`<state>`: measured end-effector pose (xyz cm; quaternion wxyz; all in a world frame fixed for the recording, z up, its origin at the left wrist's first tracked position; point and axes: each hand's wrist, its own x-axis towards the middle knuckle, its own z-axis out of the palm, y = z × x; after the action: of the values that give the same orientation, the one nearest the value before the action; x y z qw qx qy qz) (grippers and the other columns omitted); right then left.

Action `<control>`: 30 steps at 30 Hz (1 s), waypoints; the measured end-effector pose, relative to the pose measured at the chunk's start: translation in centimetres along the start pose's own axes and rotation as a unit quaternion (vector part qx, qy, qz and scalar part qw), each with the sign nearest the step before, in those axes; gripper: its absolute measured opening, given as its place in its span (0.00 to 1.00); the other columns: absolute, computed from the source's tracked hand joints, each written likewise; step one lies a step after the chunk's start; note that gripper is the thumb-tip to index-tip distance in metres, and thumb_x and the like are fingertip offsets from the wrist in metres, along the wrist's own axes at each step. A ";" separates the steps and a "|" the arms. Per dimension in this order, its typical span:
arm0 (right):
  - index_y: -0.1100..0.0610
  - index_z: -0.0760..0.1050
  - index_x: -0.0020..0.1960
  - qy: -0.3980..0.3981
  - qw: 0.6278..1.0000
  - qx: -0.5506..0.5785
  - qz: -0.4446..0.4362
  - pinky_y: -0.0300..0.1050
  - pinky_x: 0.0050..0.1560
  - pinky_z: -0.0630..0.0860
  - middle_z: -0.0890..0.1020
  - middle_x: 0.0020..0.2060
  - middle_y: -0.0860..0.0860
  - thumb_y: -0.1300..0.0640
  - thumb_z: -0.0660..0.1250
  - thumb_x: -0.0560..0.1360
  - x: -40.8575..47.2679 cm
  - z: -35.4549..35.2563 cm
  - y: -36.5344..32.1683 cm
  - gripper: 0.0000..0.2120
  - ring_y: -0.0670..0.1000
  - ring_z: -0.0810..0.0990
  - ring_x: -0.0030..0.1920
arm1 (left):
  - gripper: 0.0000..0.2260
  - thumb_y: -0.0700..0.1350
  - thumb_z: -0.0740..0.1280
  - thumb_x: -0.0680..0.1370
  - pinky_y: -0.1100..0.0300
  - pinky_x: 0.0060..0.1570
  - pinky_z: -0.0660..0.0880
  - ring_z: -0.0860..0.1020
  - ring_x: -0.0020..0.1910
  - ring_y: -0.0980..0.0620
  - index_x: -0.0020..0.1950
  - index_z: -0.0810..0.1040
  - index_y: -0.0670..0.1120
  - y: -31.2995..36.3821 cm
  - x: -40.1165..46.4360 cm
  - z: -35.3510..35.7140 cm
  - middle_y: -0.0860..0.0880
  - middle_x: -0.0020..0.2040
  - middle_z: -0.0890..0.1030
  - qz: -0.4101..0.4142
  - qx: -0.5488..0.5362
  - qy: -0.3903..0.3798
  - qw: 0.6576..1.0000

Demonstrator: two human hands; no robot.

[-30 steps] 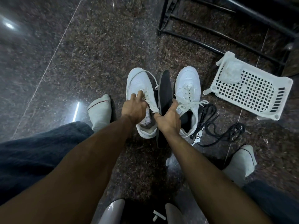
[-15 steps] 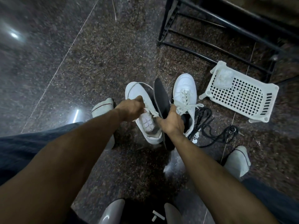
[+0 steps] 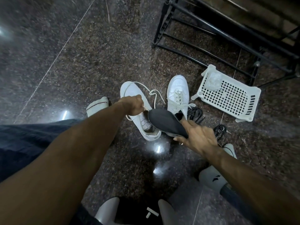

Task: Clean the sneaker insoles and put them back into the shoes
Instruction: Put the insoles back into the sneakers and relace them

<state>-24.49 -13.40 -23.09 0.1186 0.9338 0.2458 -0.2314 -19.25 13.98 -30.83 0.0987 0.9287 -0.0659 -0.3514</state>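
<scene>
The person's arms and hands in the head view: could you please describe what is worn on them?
Both forearms are bare, with no sleeves, watch or gloves in view. The left hand shows nothing worn. The right hand has what looks like a small ring on one of its fingers.

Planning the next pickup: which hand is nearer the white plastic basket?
Right. The right hand, holding the dark insole, sits just below-left of the basket; the left hand grips the far sneaker, beyond the other shoe.

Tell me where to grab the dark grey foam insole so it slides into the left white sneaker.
Grip the dark grey foam insole at its heel end, from behind, as the right hand does. Its toe end points at the left white sneaker, whose opening the left hand holds.
</scene>
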 end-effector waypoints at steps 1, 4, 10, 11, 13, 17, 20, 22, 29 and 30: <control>0.51 0.60 0.66 0.000 1.000 -0.014 -0.012 0.42 0.28 0.71 0.77 0.54 0.49 0.30 0.54 0.74 0.0 -0.5 -0.2 0.31 0.51 0.79 0.35 | 0.19 0.53 0.56 0.82 0.48 0.54 0.70 0.74 0.60 0.39 0.62 0.76 0.41 0.0 0.0 0.0 0.42 0.64 0.70 -0.006 0.004 0.001 1.000; 0.53 0.62 0.64 -0.001 0.996 -0.047 -0.069 0.44 0.32 0.77 0.75 0.51 0.50 0.34 0.54 0.78 -0.4 -2.2 -1.2 0.26 0.50 0.75 0.34 | 0.20 0.54 0.55 0.81 0.49 0.50 0.70 0.75 0.59 0.39 0.63 0.75 0.42 0.1 -0.1 0.5 0.43 0.64 0.71 -0.028 0.009 0.013 0.999; 0.57 0.68 0.63 -0.008 0.995 -0.074 -0.073 0.47 0.36 0.70 0.80 0.52 0.53 0.42 0.61 0.78 -0.3 -3.5 -3.9 0.22 0.57 0.82 0.47 | 0.20 0.54 0.54 0.81 0.49 0.48 0.69 0.76 0.57 0.37 0.62 0.75 0.41 0.6 -0.4 1.5 0.43 0.62 0.71 -0.040 -0.006 0.050 0.998; 0.57 0.69 0.63 -0.009 0.996 -0.060 -0.059 0.47 0.37 0.70 0.81 0.51 0.53 0.44 0.62 0.78 0.1 -3.2 -4.5 0.20 0.57 0.83 0.47 | 0.20 0.53 0.54 0.81 0.49 0.49 0.69 0.76 0.57 0.37 0.61 0.75 0.41 0.8 -0.5 1.7 0.43 0.61 0.71 -0.038 -0.014 0.053 0.998; 0.58 0.71 0.62 -0.009 0.999 -0.017 -0.032 0.48 0.38 0.71 0.82 0.50 0.54 0.48 0.63 0.78 1.0 -2.5 -6.0 0.17 0.58 0.83 0.48 | 0.19 0.54 0.54 0.81 0.47 0.51 0.71 0.76 0.56 0.37 0.59 0.76 0.41 0.9 -0.6 2.0 0.43 0.60 0.71 -0.034 -0.030 0.052 0.998; 0.57 0.70 0.59 -0.004 0.996 0.090 0.026 0.50 0.44 0.75 0.82 0.52 0.56 0.42 0.67 0.75 3.1 -0.4 -8.1 0.22 0.60 0.82 0.51 | 0.18 0.53 0.54 0.82 0.45 0.53 0.73 0.76 0.54 0.37 0.56 0.76 0.41 0.8 -1.0 2.0 0.43 0.59 0.70 -0.021 -0.057 0.041 0.997; 0.55 0.67 0.60 -0.010 0.988 0.147 0.050 0.51 0.46 0.75 0.80 0.55 0.55 0.34 0.65 0.72 3.9 0.7 -8.4 0.29 0.60 0.81 0.53 | 0.17 0.52 0.55 0.82 0.46 0.50 0.73 0.76 0.52 0.40 0.52 0.76 0.41 0.6 -1.1 2.1 0.44 0.57 0.69 -0.011 -0.080 0.038 0.996; 0.53 0.66 0.64 -0.023 0.975 0.207 0.076 0.53 0.48 0.76 0.79 0.57 0.55 0.29 0.63 0.70 3.4 1.3 -7.7 0.34 0.61 0.80 0.55 | 0.16 0.52 0.55 0.82 0.47 0.47 0.73 0.76 0.50 0.41 0.50 0.75 0.41 0.6 -1.1 2.4 0.44 0.56 0.68 -0.008 -0.085 0.036 0.996; 0.52 0.78 0.44 -0.069 0.913 0.374 0.146 0.45 0.43 0.77 0.83 0.39 0.51 0.48 0.69 0.74 2.3 3.4 -3.1 0.08 0.54 0.81 0.43 | 0.14 0.50 0.55 0.83 0.52 0.41 0.66 0.74 0.47 0.46 0.50 0.75 0.42 1.0 -1.3 1.9 0.47 0.52 0.66 0.006 -0.090 0.027 0.996; 0.52 0.79 0.44 -0.062 0.915 0.370 0.148 0.45 0.43 0.76 0.83 0.39 0.51 0.48 0.69 0.74 2.5 3.3 -3.3 0.07 0.54 0.81 0.43 | 0.14 0.50 0.55 0.83 0.53 0.40 0.65 0.74 0.46 0.46 0.48 0.74 0.43 1.0 -1.5 1.9 0.47 0.52 0.66 0.014 -0.093 0.031 0.995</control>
<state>-25.53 -10.65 -27.51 -0.1872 0.9204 -0.0061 -0.3431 -21.67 13.05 -31.09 0.1911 0.9249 -0.0429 -0.3260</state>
